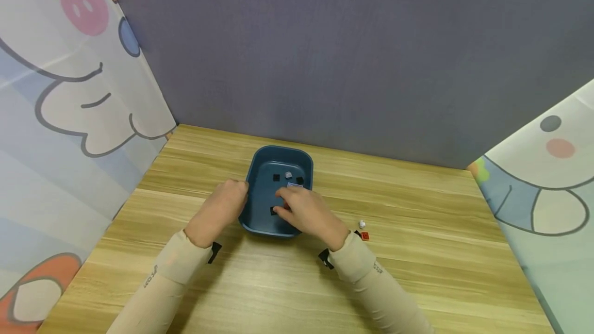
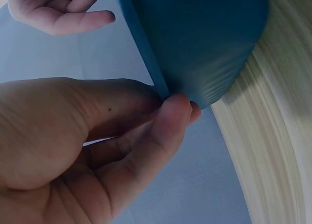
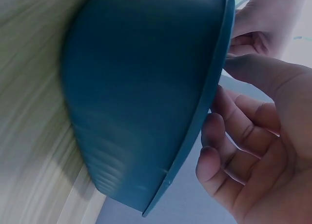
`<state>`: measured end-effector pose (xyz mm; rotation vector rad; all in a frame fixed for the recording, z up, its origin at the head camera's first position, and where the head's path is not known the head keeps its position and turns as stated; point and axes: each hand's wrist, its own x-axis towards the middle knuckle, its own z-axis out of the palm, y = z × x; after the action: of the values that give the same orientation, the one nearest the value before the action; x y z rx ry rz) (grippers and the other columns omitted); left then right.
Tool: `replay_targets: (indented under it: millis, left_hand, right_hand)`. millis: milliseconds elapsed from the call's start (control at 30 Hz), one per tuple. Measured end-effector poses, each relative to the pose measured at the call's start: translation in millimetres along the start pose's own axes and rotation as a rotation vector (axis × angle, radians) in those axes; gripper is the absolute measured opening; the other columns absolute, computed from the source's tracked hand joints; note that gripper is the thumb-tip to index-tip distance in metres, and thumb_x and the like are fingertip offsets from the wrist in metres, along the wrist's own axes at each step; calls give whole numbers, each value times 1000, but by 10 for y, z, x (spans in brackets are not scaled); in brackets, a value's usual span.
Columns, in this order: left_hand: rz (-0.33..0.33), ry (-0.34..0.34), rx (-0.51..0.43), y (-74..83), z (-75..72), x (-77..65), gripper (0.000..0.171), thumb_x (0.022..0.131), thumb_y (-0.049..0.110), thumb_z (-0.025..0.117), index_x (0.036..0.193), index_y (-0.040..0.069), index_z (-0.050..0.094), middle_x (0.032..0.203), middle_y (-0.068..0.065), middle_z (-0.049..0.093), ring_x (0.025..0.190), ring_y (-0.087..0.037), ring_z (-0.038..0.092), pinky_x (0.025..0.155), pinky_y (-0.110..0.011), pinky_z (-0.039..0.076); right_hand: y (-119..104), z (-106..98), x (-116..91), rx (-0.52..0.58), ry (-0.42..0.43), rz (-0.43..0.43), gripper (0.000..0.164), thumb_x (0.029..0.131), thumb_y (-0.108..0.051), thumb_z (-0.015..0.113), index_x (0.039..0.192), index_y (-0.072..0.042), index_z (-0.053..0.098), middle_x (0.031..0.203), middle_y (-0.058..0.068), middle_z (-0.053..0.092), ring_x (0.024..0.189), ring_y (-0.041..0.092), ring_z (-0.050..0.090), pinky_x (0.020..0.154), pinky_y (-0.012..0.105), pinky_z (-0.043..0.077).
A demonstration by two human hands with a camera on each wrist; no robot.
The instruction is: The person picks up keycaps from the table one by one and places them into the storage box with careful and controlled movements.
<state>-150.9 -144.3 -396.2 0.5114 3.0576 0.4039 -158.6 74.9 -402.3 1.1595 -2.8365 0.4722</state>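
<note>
The tray (image 1: pixel 260 205) is dark blue, the table (image 1: pixel 417 220) streaky yellow-brown, the sleeves (image 1: pixel 387 293) beige.

Tub (image 1: pixel 260 205) looks like smooth plastic with a slight sheen, table (image 1: pixel 417 251)'s smooth wood grain, sleeves (image 1: pixel 155 282) are matt cloth, back wall (image 1: pixel 325 66)'s matt too.

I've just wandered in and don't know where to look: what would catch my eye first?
Probably the dark blue tray on the wooden table, its rim pinched by the left hand, while the right hand reaches over its inside, where small black and white pieces lie. Next might come the big pink snout of a cartoon figure at upper left, then the tiny red piece on the table, right of the tray.
</note>
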Motion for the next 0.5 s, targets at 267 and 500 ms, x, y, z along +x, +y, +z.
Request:
replay_targets:
  millis: [267,500]
  left_hand:
    - [3,-7,5,-8,-6,5,13,95,-4,58,83,-2,63,77,-18,63,74,-35,67,59,-39,54]
    - [23,13,-3,-18,-1,-2,12,94,-5,59,83,-2,63,77,-18,63,74,-36,67,59,-40,54]
  right_hand:
    - [-19,-48,-50,39,-14,8,31,97,-29,69,120,-9,68,88,-3,62,73,8,55,62,25,48]
    - [-18,-148,-146,43,5,4,28,96,-26,69,118,-8,68,92,1,67,76,8,57,64,26,49]
